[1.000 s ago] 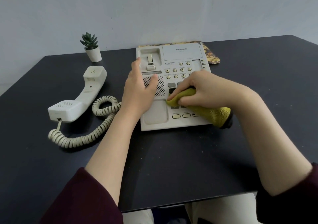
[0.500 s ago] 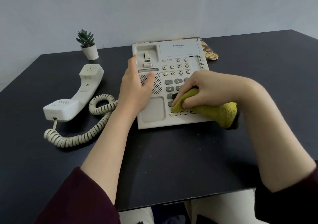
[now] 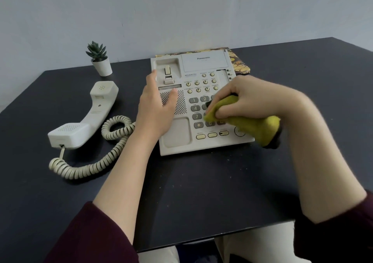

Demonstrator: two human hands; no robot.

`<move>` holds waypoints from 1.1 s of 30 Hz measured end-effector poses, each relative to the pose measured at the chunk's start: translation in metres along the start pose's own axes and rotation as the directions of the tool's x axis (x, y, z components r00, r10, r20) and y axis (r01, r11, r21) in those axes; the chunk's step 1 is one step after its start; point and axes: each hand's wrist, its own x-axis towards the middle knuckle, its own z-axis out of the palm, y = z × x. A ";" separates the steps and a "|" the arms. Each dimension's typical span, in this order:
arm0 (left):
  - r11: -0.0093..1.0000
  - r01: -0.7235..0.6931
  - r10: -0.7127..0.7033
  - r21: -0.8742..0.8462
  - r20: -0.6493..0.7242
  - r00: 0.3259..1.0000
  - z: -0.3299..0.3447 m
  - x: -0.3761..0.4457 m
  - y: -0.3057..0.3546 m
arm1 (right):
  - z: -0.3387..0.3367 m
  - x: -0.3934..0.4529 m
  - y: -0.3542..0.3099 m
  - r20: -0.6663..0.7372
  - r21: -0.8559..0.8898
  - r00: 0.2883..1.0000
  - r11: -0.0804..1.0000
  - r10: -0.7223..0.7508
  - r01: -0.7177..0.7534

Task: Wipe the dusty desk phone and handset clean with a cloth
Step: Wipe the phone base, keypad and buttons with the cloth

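The cream plastic desk phone base [image 3: 201, 105] lies flat near the middle of the matte black desk [image 3: 201, 192], its keypad facing up. A bunched yellow-green cloth [image 3: 252, 125] is gripped by the right hand [image 3: 248, 99], whose fingers are curled round it, and its tip is pressed onto the grey number keys at the centre of the base. The left hand [image 3: 156, 109] is laid flat with fingers spread and straight over the speaker grille at the 9 o'clock side, apparently steadying the base.

The matching cream handset [image 3: 86, 117] lies off its cradle at 9 o'clock of the base, well apart from it, and is joined to it by a coiled cream cord [image 3: 88, 165] that loops toward 7 o'clock.

Several risks are judged likely. Keys may be pushed in or dust driven into the gaps between them if the cloth is pressed hard. The base may be slid toward 12 o'clock should the steadying hand be lifted. The cord may be snagged by the left forearm and the handset dragged.

At 12 o'clock, a patterned yellow-and-black mat [image 3: 240, 64] is tucked under the far edge of the base, so little room is left there. A small green succulent in a white pot [image 3: 100, 60] stands at 10 o'clock and could be tipped by a wide sweep. Bare desk lies at 3 o'clock and at 6 o'clock, where the near desk edge is met.
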 end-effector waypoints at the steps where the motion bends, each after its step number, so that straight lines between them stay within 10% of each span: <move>1: 1.000 0.002 -0.002 0.003 -0.001 1.000 0.000 0.000 0.000 | 0.005 0.003 -0.002 0.026 -0.012 0.999 1.000 -0.022 0.022; 8: 1.000 -0.006 0.006 0.010 0.007 1.000 0.000 -0.001 0.000 | -0.002 -0.002 0.008 0.138 -0.130 0.976 0.980 0.170 -0.153; 18: 1.000 -0.015 0.015 0.023 0.003 1.000 0.000 -0.001 0.000 | 0.024 0.004 -0.011 0.178 -0.073 0.982 0.995 -0.060 0.073; 27: 1.000 -0.008 0.008 0.014 0.012 1.000 0.000 -0.001 -0.001 | -0.001 -0.033 0.021 -0.156 -0.295 0.964 0.921 0.215 -0.253; 33: 1.000 -0.016 0.016 0.017 0.011 1.000 -0.001 -0.002 0.000 | 0.026 -0.026 -0.001 -0.073 -0.136 0.997 0.991 -0.029 0.018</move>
